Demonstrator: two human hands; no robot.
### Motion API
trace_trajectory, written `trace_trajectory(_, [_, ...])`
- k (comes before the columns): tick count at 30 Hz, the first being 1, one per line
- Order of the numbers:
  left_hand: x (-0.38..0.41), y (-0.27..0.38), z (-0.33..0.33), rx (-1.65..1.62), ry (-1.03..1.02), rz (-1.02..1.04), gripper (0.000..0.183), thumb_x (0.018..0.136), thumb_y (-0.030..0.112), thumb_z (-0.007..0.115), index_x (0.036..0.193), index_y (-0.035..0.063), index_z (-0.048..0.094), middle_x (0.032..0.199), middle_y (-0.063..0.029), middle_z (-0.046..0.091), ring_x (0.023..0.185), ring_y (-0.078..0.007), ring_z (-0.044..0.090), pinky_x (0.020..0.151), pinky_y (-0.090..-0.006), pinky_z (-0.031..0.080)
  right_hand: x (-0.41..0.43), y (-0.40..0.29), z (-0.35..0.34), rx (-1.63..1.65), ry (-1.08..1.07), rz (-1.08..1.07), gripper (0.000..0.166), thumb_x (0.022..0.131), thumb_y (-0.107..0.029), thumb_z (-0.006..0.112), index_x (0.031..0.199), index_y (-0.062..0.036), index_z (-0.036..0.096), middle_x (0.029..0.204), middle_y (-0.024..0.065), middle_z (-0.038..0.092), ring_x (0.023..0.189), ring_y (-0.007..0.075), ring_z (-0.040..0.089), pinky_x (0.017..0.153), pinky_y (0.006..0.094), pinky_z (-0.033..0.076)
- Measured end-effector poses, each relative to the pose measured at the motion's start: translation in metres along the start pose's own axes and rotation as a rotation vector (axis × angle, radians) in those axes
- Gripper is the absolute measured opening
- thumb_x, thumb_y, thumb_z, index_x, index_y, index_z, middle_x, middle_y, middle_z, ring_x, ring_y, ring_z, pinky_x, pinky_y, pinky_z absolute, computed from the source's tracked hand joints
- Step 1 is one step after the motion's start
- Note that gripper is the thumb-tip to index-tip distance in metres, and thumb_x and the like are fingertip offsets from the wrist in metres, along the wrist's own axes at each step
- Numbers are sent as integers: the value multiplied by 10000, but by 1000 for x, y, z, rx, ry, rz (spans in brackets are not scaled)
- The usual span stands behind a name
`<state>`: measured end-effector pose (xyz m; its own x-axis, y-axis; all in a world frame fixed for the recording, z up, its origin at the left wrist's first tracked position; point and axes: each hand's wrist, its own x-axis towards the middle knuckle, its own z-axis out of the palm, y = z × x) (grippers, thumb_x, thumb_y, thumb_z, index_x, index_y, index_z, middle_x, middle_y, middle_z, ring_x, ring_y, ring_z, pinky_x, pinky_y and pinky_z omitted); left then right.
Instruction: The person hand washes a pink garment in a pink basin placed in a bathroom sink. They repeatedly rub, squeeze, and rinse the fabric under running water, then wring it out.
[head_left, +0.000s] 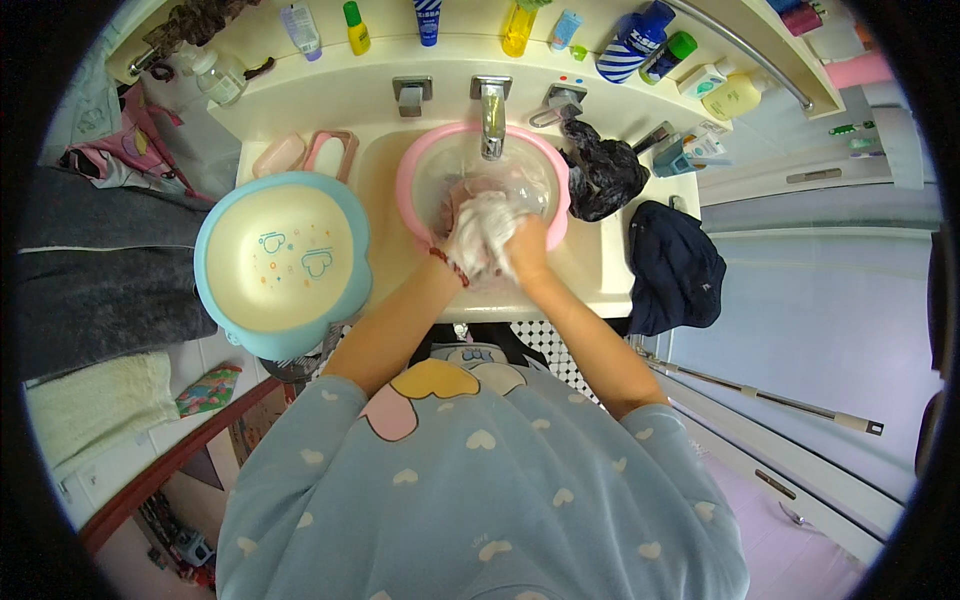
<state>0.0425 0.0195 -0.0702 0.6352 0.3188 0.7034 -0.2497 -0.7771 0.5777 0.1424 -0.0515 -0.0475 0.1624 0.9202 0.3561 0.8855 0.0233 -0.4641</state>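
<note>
A pink-rimmed plastic basin (407, 176) stands in the sink under the faucet (492, 127), with water and a pinkish cloth (452, 204) in it. Over its near edge my left hand (459, 259) and my right hand (528, 244) grip a wet, whitish cloth (487, 221) bunched between them. The cloth covers most of my left hand's fingers, and a red bead bracelet circles that wrist. Some of the cloth and my fingers are blurred.
Left of the sink sits a light-blue-rimmed basin (358, 247), near a soap bar (328, 156) in a pink dish. Dark wet fabric (609, 171) lies right of the pink basin, and a navy garment (675, 266) hangs over the counter's right end. Bottles and tubes line the shelf (465, 52).
</note>
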Motion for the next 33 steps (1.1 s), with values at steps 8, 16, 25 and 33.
trace_trajectory(8, [4,35,21,-555,179,-519,404,642,17,624,1032,1,521,940,-101,570,907,-233,551,811,-310,437,15,20,-9,20,-8,300,175,689,-168,545,562,-55,589,533,167,549,496,339,550,522,439,442])
trace_trajectory(16, [-18,-2,23,-471,-21,-625,312,762,178,521,1038,34,527,1087,-87,542,1022,-236,500,891,-350,387,-3,-18,-14,74,88,-44,200,673,-203,557,716,-18,620,699,202,588,668,349,579,654,427,454])
trace_trajectory(25, [42,61,-32,-1573,523,-917,470,928,376,226,1179,15,391,1130,-122,493,1019,-225,513,867,-342,427,24,45,-45,762,-126,405,355,799,-294,582,864,56,578,762,81,615,696,142,553,646,258,438])
trace_trajectory(33, [42,75,-54,-1459,498,-835,462,926,363,251,1217,22,360,1182,-115,457,1092,-208,455,933,-345,365,33,38,-83,-112,284,52,233,777,-189,606,905,-10,529,826,147,535,748,287,515,673,362,419])
